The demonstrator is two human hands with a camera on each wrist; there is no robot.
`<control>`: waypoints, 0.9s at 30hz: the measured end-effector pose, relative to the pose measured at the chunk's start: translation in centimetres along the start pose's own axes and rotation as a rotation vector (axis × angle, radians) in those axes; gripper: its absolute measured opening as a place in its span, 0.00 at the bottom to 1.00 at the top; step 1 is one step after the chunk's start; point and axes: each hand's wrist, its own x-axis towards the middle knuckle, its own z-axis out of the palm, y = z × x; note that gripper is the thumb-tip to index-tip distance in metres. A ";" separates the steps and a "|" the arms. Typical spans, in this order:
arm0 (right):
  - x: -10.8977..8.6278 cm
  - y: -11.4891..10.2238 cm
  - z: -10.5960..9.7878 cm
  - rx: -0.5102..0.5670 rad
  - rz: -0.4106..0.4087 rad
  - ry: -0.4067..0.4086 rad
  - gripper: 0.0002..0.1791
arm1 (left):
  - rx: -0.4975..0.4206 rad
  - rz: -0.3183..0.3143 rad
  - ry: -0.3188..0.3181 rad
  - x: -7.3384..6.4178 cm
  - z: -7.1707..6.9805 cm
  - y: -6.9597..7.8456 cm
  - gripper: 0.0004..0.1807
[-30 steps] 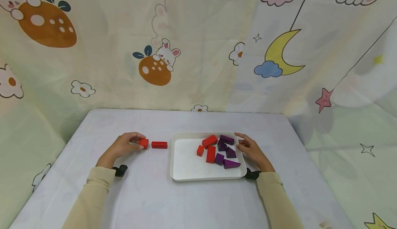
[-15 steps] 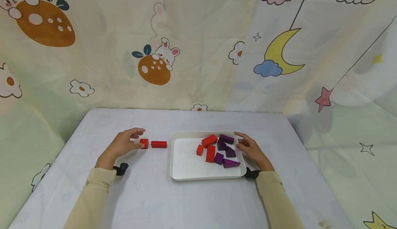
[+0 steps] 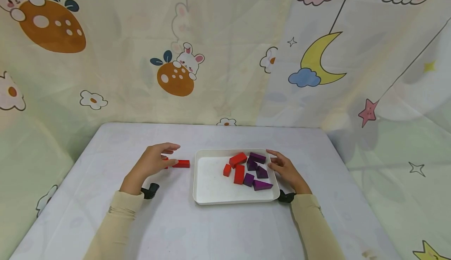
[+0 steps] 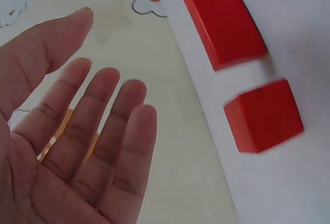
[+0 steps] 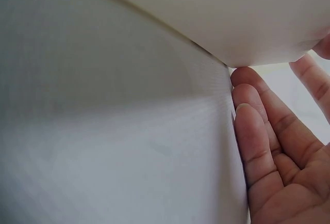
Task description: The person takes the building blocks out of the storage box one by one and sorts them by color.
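Left hand over the left part of the table, palm empty, fingers loosely extended and spread, holding nothing; the left wrist view shows it clear of both blocks nearby. Those two: a red cube, mostly hidden behind the hand in the head view, and a longer red bar, lying in line with the cube, a narrow gap between them. Bar's far end points at the white tray, just beside but not touching. Right hand at the tray's right side, forefinger by the far right corner, thumb at the rim; fingers fairly straight, touching the edge without wrapping round it. Right wrist view: other fingers low on the table, tips next to the tray's wall. Tray contents, all in the right half: a small red block, two longer red blocks, and a cluster of five purple blocks, some wedge-shaped, several touching. Tan sleeves on both arms, a black wrist device at each cuff. Behind the table, a pale cloth printed with rabbits, flowers, a moon and stars.
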 end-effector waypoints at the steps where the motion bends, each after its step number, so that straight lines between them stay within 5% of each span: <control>1: 0.0 0.0 0.0 0.003 0.002 0.000 0.34 | -0.020 0.011 -0.002 0.1 0.2 0.2 0.27; 6: -0.1 -0.4 0.2 -0.003 0.010 0.007 0.34 | -0.075 0.057 -0.007 1.0 1.4 1.2 0.24; 27: 0.1 -0.1 0.1 -0.009 0.002 0.003 0.33 | -0.223 0.076 -0.093 3.9 6.4 4.8 0.26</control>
